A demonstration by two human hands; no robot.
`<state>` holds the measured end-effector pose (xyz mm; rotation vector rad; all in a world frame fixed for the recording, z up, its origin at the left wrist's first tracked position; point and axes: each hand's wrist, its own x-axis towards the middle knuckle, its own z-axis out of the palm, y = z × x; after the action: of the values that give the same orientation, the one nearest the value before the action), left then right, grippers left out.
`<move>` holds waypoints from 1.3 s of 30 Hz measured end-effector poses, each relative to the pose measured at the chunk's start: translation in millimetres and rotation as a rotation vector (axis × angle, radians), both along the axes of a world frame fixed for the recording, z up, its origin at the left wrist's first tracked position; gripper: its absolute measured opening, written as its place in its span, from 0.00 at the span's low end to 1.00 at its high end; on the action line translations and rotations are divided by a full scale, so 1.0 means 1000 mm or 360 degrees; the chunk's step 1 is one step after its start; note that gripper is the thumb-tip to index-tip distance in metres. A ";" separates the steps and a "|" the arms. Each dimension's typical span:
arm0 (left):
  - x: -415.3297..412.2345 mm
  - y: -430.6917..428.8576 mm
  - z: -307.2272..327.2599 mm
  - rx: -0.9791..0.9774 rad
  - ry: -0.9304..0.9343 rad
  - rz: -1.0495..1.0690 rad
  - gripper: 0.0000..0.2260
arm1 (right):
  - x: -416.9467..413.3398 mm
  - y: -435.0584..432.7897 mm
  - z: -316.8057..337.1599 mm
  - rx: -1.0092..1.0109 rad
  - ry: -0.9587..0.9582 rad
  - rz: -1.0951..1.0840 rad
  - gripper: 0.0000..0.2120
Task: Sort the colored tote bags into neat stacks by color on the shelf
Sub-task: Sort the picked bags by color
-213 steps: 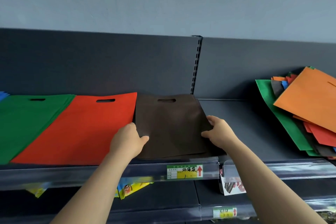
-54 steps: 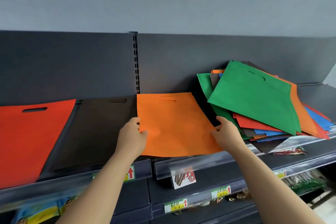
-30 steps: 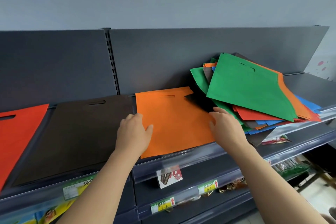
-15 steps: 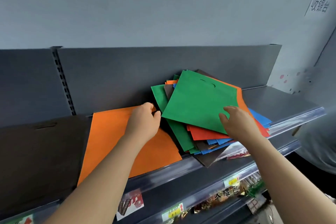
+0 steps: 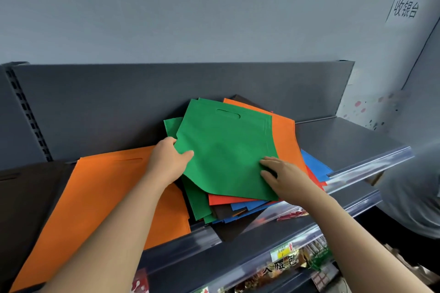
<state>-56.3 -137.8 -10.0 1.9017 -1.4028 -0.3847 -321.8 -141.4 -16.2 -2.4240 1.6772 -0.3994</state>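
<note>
Top bag (image 5: 223, 157) green; under it orange bag (image 5: 284, 140), red bag (image 5: 228, 198), blue bag (image 5: 314, 166). L flat bag (image 5: 100, 197) orange; shelf (image 5: 345, 140) dk grey.

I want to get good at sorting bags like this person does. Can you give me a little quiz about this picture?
1. True or false: the top bag of the messy pile is blue.
2. Pick one: the flat bag lying left of the messy pile is A) orange, B) yellow, C) purple.
3. Fill in: the hand gripping the top bag's left edge, thumb on top, is the ____ hand.

Key
1. False, it is green.
2. A.
3. The left hand.
</note>
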 end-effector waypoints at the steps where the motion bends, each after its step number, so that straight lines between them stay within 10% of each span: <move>1: 0.000 0.002 0.001 0.0005 -0.0004 0.0006 0.21 | -0.003 -0.003 0.000 0.0010 -0.0042 0.0009 0.18; 11: 0.000 0.010 -0.001 0.0260 0.0036 -0.0192 0.16 | -0.011 -0.023 -0.005 -0.0012 -0.0051 -0.0261 0.11; 25: -0.002 0.058 0.000 -0.0508 0.0657 -0.0089 0.08 | 0.019 -0.017 0.012 0.0121 -0.0789 -0.0231 0.28; 39: 0.104 0.182 -0.009 -0.0496 0.0391 0.0507 0.06 | 0.157 0.049 0.014 -0.0206 -0.0914 0.0280 0.23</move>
<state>48.2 44.2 -19.0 1.7160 -0.9206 -0.2199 -164.6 -92.4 -2.1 -2.2110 1.2123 -1.0792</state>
